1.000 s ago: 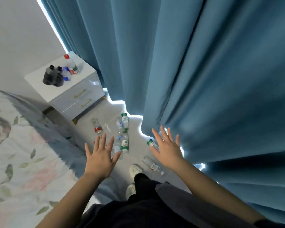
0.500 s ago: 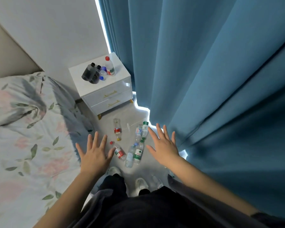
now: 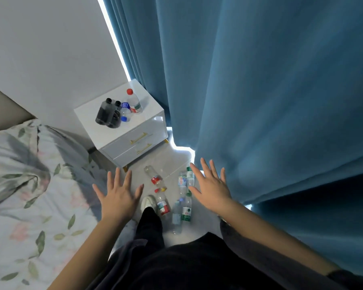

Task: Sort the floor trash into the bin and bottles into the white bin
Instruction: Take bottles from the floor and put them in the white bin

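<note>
Several empty plastic bottles lie on the grey floor between the bed and the curtain. Two have red labels, one farther off (image 3: 154,177) and one close to my shoe (image 3: 163,205). A green-labelled bottle (image 3: 187,210) lies to the right of a blue-labelled one (image 3: 176,216), and two more bottles (image 3: 186,178) lie farther back. My left hand (image 3: 118,197) hovers open, palm down, left of the bottles. My right hand (image 3: 211,189) hovers open to their right, by the curtain. Neither hand touches a bottle. No bin is in view.
A white nightstand (image 3: 132,141) with gold handles stands ahead, carrying two dark bottles (image 3: 107,113), a red-capped bottle (image 3: 134,101) and small blue-capped ones. A floral-covered bed (image 3: 29,185) fills the left. Blue curtains (image 3: 270,101) hang at the right. My white shoe (image 3: 148,203) stands among the bottles.
My view has swung leftward and I have stepped toward the nightstand; the bottles now lie right between my hands. Both hands stay spread and empty.
</note>
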A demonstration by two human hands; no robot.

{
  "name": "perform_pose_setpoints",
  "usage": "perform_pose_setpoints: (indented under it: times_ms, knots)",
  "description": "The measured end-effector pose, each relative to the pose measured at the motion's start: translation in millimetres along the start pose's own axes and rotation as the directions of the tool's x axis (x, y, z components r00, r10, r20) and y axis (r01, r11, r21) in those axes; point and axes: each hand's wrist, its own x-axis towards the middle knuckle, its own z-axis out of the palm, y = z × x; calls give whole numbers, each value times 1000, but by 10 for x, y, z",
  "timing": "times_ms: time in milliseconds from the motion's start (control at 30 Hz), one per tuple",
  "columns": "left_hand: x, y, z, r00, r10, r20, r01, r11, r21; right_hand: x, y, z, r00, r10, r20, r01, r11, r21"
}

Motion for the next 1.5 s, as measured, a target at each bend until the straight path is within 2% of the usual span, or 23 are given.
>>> perform_pose_setpoints:
  times_ms: [233,533,733,867,967,1167,1500]
  knots:
    - [1205,-848,-420,993,76,86,-80,995,52,1196,-993,-286,1000,17,12,-17,1000,-11]
    - [2959,-1497,-659,983,114,144,-133,983,129,2863,-1979,-649,996,-63,71,71,989,-126]
    - [4065,-1553,-408,981,111,157,-132,982,133,4172,-2084,-606,995,8,99,12,980,-199]
    - [4800,-1664,-86,986,38,163,-50,996,71,4924,-2039,-490,996,79,40,-71,983,-170]
    - [5265,-1750,108,987,-20,160,20,1000,-2,5331,-2004,-419,997,77,-3,-77,988,-130]
    - [5903,-1835,288,957,-127,259,190,954,-234,5835,-1927,-315,999,-2,-47,-1,997,-81]
    - [6170,-1905,510,946,-119,300,194,953,-234,5934,-1881,-251,997,-67,-47,64,996,-56]
